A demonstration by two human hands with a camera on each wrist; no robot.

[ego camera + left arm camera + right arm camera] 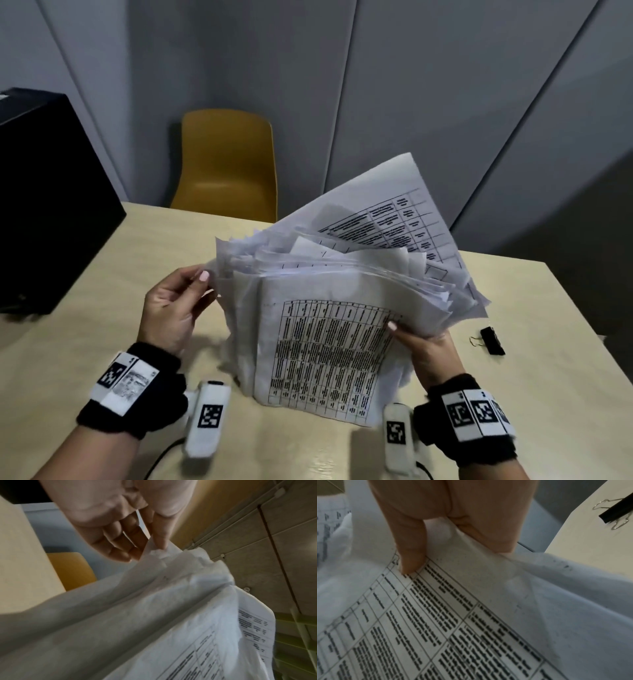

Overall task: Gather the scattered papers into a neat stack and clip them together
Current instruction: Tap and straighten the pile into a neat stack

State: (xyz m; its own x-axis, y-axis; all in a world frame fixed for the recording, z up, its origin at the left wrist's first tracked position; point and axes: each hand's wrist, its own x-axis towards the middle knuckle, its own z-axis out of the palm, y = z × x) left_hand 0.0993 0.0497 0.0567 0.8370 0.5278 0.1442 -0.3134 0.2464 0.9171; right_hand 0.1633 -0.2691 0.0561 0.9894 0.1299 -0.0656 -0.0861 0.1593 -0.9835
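A thick, uneven bundle of printed papers [325, 346] stands upright on its lower edge on the beige table [102, 274], sheets fanning out at the top right. My left hand [178, 308] pinches the bundle's upper left corner, thumb against the sheets [154, 555]. My right hand [424, 346] grips the right edge, thumb pressed on the front sheet's printed grid [447, 615] and fingers behind. A black binder clip [491, 340] with wire handles lies on the table to the right of my right hand, also in the right wrist view [618, 511].
A mustard yellow chair [227, 164] stands behind the table's far edge. A black box [44, 205] sits at the table's left. Grey wall panels rise behind. The table's right edge runs close to the clip.
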